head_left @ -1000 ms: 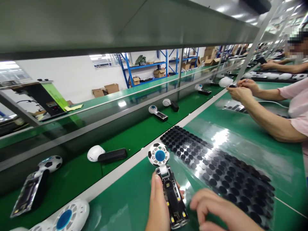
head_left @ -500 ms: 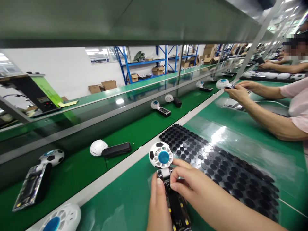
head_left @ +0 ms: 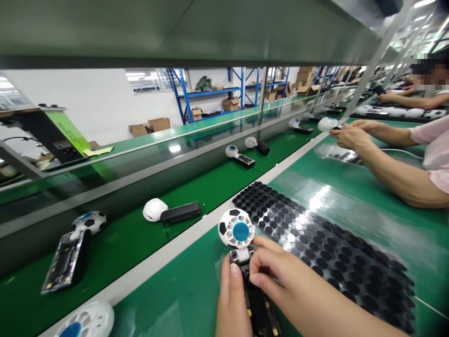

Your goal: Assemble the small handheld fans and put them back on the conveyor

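While both hands' fingers grip its handle, handheld fan lengthwise away, football head far end.

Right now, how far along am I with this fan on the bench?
Done: the soccer-ball head with its blue hub sits on the handle. In hand: your left hand grips the handle while your right hand pinches at the neck. Left: the handle's circuit board is uncovered, and the sheet of black pads lies beside it.

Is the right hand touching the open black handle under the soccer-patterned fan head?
Touching: the head view shows the right hand with fingertips pressed on the handle just below the fan head.
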Tool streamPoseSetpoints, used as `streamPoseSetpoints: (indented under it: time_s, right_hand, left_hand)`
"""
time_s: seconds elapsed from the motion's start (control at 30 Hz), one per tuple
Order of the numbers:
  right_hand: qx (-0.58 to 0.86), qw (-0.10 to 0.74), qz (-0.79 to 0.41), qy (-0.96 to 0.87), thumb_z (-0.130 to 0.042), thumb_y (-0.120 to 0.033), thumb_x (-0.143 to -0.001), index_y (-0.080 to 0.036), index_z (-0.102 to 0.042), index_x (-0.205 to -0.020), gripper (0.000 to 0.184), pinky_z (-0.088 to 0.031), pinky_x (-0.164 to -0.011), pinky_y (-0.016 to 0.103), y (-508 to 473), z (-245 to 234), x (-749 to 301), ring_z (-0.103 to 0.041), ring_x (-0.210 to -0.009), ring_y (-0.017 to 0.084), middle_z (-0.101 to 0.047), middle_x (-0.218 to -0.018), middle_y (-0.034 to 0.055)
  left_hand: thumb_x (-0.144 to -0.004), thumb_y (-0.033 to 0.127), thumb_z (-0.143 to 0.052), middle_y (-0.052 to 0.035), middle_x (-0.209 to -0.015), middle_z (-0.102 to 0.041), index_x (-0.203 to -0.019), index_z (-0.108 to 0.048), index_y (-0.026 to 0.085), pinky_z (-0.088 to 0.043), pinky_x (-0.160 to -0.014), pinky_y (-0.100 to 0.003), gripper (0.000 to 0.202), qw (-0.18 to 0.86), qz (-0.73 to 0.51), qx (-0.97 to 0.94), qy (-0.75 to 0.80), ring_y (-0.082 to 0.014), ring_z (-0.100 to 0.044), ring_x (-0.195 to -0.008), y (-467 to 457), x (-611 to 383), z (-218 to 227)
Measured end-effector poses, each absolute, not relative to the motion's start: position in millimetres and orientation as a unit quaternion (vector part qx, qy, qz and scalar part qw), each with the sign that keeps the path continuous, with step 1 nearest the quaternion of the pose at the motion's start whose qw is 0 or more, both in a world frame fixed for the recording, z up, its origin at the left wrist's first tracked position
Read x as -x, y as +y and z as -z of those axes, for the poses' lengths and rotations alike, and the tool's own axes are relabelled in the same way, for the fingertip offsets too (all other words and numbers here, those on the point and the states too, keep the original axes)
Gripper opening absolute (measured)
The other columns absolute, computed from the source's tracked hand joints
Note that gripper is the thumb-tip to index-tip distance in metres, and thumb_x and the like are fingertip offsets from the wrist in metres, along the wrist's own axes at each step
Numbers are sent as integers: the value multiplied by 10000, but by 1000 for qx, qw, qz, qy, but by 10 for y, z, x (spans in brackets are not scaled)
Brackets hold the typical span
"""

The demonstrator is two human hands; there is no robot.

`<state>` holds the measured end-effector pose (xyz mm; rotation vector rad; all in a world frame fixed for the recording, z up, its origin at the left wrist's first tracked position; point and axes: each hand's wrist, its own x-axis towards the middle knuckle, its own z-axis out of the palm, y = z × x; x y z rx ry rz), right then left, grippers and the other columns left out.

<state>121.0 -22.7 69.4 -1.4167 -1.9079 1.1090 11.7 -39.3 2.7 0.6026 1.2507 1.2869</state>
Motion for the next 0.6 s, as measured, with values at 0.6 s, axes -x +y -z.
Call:
streamPoseSetpoints:
  time_s: [0.6]
  right_hand:
    - [532,337,-387,-673,-439,-116,-793,-229,-463,-725,133,-387,-932,344,-285,-470,-1131,-366,-1221,200,-388,-1284,35]
  left_hand:
    - [-632,682,-532,-105,-1289,-501,-1127,-537,210,-227,-1035,-381,683,604,-524,-240,550,-287,-362,-1241,-403,-93,-75]
